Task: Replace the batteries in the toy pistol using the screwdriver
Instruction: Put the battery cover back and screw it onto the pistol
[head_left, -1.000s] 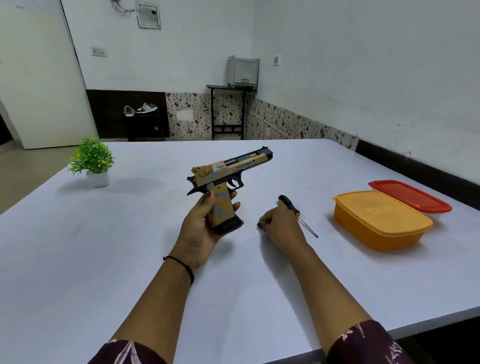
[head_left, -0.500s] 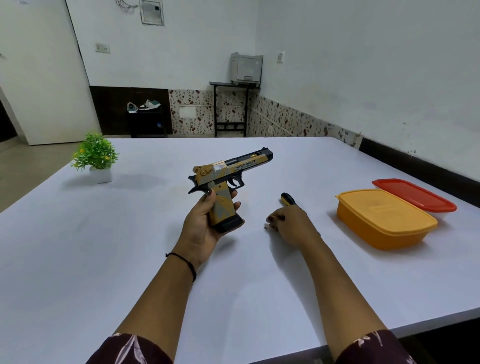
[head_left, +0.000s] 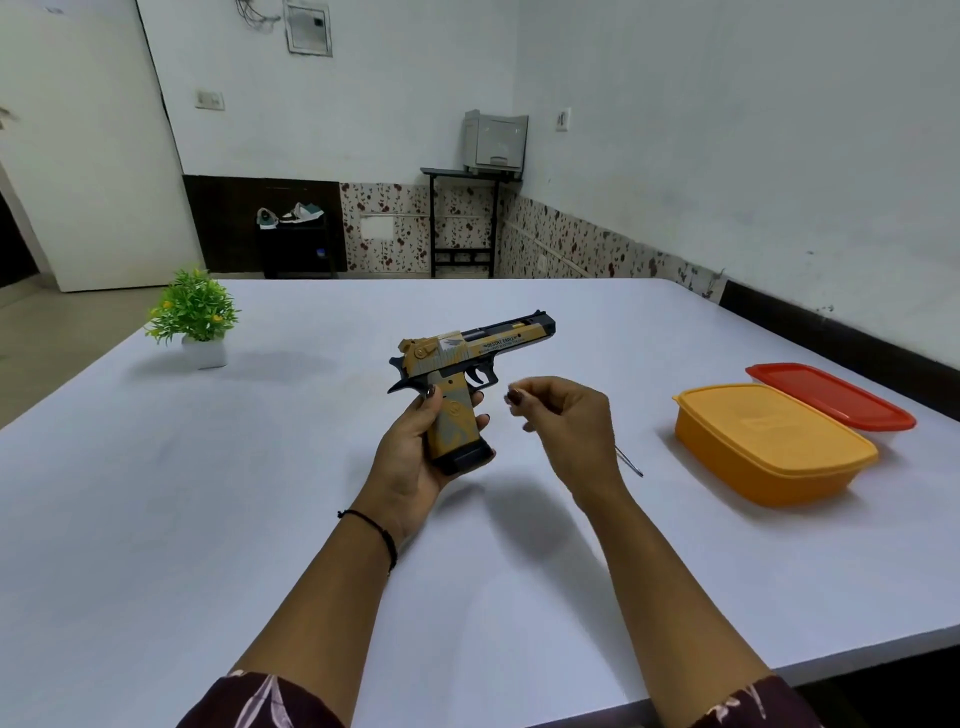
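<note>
My left hand (head_left: 415, 457) holds the toy pistol (head_left: 467, 364) upright by its tan grip, above the white table (head_left: 208, 519), with the barrel pointing right and away. My right hand (head_left: 566, 426) hovers just right of the pistol's grip, its fingers curled towards the trigger guard. Only the thin metal tip of the screwdriver (head_left: 631, 464) shows, sticking out from behind my right hand low over the table. The handle is hidden, so I cannot tell whether my right hand holds it.
An orange lidded box (head_left: 769, 441) stands at the right, with a red lid or box (head_left: 831, 395) behind it. A small potted plant (head_left: 195, 317) sits at the far left. The table's near edge runs below my forearms.
My right hand has risen from the table beside the screwdriver and moved left towards the pistol's grip, now covering the screwdriver's handle. The pistol has stayed in my left hand.
</note>
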